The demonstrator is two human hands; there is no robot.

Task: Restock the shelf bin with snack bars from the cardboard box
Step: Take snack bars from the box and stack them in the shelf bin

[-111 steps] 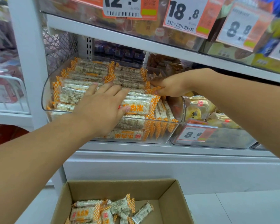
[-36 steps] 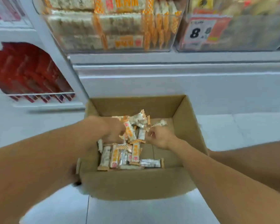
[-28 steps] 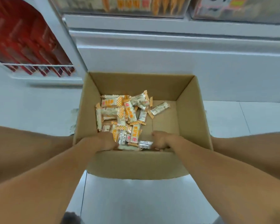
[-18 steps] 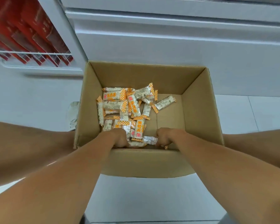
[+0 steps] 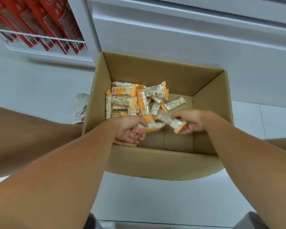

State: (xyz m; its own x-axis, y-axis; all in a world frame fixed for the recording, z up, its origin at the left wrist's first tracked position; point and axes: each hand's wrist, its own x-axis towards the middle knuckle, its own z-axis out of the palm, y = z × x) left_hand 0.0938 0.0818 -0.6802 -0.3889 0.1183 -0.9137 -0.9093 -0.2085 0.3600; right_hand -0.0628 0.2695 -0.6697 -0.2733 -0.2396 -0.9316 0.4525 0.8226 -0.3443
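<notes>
An open cardboard box [image 5: 210,96] stands on the floor below me. Several white-and-orange snack bars [image 5: 124,96] lie heaped at its far left. Both hands are inside the box near its front wall. My left hand [image 5: 130,129] is palm up, its fingers curled round a snack bar [image 5: 148,127]. My right hand [image 5: 191,121] grips another snack bar [image 5: 171,122], which points left towards the first one. Both held bars are blurred. The shelf bin is out of view.
The white shelf base [image 5: 172,35] rises right behind the box. A wire rack of red packets [image 5: 39,28] sits at the upper left. My shoe [image 5: 80,104] stands beside the box's left wall, on white floor tiles [image 5: 155,199].
My hands left the shelf bin and dropped into the box as my view tilted down. They have now lifted off the pile, each with a snack bar.
</notes>
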